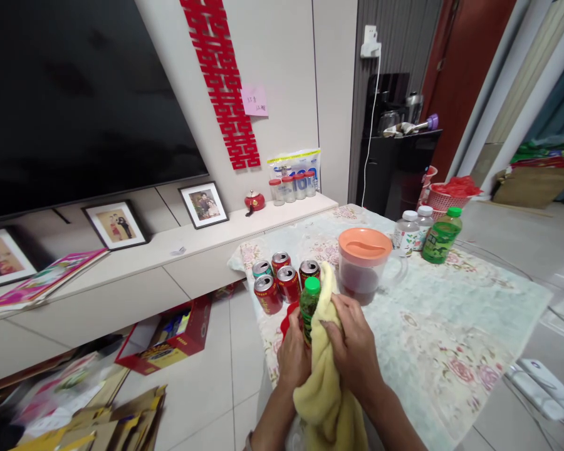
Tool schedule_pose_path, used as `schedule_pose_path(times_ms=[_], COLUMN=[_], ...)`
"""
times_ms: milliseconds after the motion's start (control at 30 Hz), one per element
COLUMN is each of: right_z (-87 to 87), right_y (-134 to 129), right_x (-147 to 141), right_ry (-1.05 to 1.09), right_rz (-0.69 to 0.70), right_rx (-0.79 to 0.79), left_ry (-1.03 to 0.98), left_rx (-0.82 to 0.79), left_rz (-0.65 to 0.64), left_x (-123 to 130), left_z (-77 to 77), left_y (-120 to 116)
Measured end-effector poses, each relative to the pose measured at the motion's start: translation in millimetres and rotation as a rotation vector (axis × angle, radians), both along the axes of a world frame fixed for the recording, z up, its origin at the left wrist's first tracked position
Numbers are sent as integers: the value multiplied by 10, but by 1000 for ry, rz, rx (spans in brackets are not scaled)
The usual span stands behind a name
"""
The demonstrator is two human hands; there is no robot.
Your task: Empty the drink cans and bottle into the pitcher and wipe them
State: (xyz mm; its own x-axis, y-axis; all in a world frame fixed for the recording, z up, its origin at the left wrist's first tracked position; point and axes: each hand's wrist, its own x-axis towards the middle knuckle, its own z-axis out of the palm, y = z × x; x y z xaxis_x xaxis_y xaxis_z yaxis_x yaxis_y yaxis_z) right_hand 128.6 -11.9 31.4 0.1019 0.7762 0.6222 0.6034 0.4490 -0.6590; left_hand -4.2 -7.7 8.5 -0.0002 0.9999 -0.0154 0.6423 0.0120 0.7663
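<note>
A green-capped bottle (311, 294) with a green label stands upright between my hands near the table's left front part. Wrapped round its lower left side is my left hand (293, 351). My right hand (355, 341) grips a yellow cloth (326, 369), which lies against the bottle's right side and hangs down between my forearms. Just beyond the bottle, several opened drink cans (287, 283) are grouped together. A red item, partly hidden, shows behind my left hand. To the right of the cans sits a clear pitcher (363, 275) with an orange lid and dark contents.
On the flowered tablecloth (418, 313), two white-capped bottles (407, 233) and another green bottle (442, 237) stand at the back right. A low cabinet (164, 250) with framed photos and red-lidded jars runs along the wall. A red box (183, 344) lies on the floor, left.
</note>
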Motion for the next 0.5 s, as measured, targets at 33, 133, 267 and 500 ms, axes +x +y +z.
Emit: schedule_pose_path(times_ms=[33,133,267,500], right_z=[40,154,280,328], right_y=[20,126,313,473], right_x=[-19,-73,-96,23], right_ry=[-12,-37,81,376], right_rz=[-3,13,178,393], right_rx=[12,1,-93,-213], left_ry=[10,30,-32,-37], left_rx=[3,-37,-138,-126], left_rz=[1,22,85,130], left_x=[5,11,-5,23], left_z=[7,27,58,140], left_y=[-3,2,22,9])
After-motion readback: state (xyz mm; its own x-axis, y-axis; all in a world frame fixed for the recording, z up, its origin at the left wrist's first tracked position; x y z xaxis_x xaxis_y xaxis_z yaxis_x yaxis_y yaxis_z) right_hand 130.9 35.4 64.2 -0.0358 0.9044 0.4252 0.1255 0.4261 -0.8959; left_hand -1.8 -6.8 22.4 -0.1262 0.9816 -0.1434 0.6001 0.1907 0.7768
